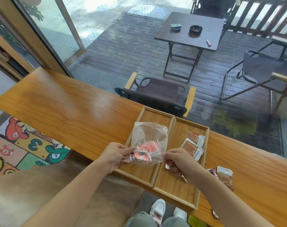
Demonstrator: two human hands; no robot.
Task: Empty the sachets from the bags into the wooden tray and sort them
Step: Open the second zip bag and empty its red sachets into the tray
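Note:
A clear plastic bag (147, 138) hangs over the left wooden tray (154, 115), its near edge pinched between my left hand (112, 155) and my right hand (177, 161). Red sachets (147, 149) lie inside the bag near my fingers. The right wooden tray (177, 181) touches the left one and holds brown sachets (192, 143) at its far end. A small white sachet edge shows under my right hand; what it is I cannot tell.
More sachets (224, 176) lie loose on the long wooden counter (65, 105), right of the trays. Beyond the glass are a folding chair (157, 94) and a dark patio table (190, 31). My shoes (158, 208) show below the counter edge.

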